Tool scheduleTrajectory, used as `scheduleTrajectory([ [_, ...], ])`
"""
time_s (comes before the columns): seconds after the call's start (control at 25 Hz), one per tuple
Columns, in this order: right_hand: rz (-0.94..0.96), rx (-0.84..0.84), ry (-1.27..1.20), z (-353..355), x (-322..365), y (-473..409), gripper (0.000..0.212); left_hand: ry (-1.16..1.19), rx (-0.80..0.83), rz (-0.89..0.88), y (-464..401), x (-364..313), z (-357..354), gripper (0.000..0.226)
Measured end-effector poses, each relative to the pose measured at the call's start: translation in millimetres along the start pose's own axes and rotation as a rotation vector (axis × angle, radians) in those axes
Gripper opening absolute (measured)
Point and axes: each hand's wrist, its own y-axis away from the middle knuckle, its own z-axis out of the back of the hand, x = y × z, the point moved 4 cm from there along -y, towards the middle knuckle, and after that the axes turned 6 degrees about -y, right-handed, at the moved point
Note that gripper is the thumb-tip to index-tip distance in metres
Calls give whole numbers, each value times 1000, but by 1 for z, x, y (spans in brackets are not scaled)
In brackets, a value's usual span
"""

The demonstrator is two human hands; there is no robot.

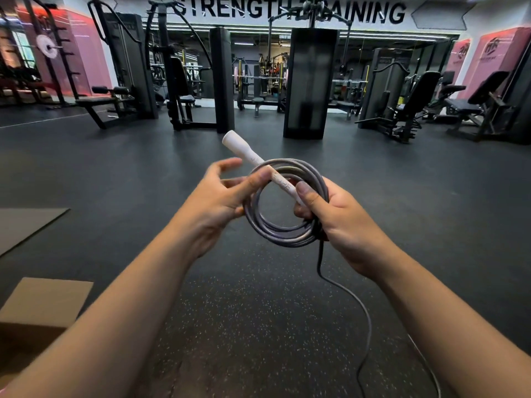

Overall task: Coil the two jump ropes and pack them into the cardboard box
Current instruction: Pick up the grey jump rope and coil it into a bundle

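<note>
The right grip (336, 214) curls round the coiled jump rope (275, 239) and its white handle (244, 147); the left grip (218, 196) pinches the coil's left side.

Both forearms reach forward, right grip (336, 214) clenched on the jump rope (275, 239), left grip (218, 196) pinching its coil.

Speckled dark floor (258, 326) is stretching out ahead | black weight machines (311, 81) are standing in a row at the back | STRENGTH TRAINING sign (230, 10) is running across the wall above them | pink panels (500, 50) are glowing at both sides | flat grey sheet (26, 225), possibly a mat, is lying far left
</note>
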Motion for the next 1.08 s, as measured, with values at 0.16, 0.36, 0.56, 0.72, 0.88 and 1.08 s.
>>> scheduleTrajectory([
  [0.16, -3, 123, 150, 10, 8, -1, 30, -564, -91, -254, 6, -42, 34, 121],
  [0.36, -62, 425, 327, -2, 14, 6, 41, -999, 554, -226, 27, -42, -10, 87],
  [0.56, -27, 342, 195, -3, 13, 3, 39, -670, 588, -79, 22, -14, -29, 27],
  [0.72, 39, 204, 314, 4, 9, -2, 46, -585, 617, -67, 28, 2, -45, 29],
  [0.88, 73, -72, 106, 24, 22, -2, 49, -299, 546, -127, 25, -6, -37, 28],
  [1.08, -77, -230, 270, 43, -12, -5, 86, 397, 211, -83, 22, -14, -41, 28],
])
